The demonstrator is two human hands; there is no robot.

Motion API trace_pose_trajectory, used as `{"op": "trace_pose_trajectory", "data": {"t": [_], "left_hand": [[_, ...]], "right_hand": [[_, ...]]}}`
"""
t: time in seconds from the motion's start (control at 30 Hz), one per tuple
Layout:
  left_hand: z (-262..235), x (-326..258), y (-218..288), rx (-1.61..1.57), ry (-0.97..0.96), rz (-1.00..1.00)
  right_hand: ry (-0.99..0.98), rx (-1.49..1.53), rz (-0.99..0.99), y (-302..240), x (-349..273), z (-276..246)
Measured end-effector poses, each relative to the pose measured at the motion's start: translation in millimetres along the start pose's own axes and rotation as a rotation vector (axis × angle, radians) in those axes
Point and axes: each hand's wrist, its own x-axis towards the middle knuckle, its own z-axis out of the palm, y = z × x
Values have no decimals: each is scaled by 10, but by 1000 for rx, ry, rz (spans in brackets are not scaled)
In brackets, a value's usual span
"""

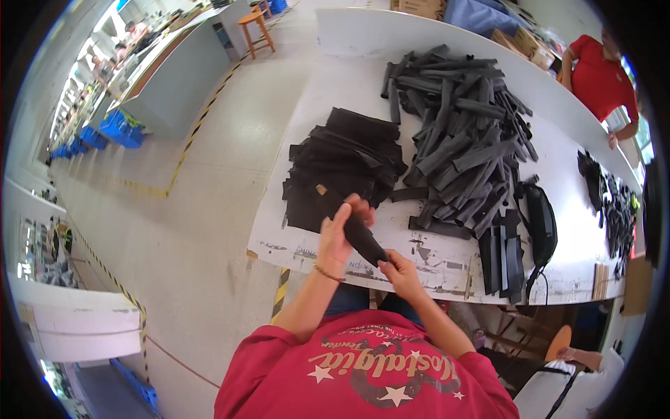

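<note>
A black fabric tube slants in front of me over the near edge of the white table. Out of its far end pokes a light wood-coloured tip. My left hand is wrapped round the tube's middle, fingers slightly blurred. At the near end, my right hand pinches the fabric between thumb and fingers. Just beyond the left hand lies a stack of flat black fabric pieces. To its right rises a large loose heap of dark grey fabric tubes.
Right of the heap lie a black waist bag and several flat dark strips. More dark pieces lie at the far right. A low white board edges the table's back. A person in red stands beyond it.
</note>
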Motion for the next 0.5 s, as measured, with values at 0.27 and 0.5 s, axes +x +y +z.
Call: {"op": "trace_pose_trajectory", "data": {"t": [0.27,0.5], "left_hand": [[-195,83,-178,-242,62,20],[-24,74,-56,-45,212,56]], "right_hand": [[283,-276,-258,218,-188,373],[-31,-407,-20,284,-488,135]]}}
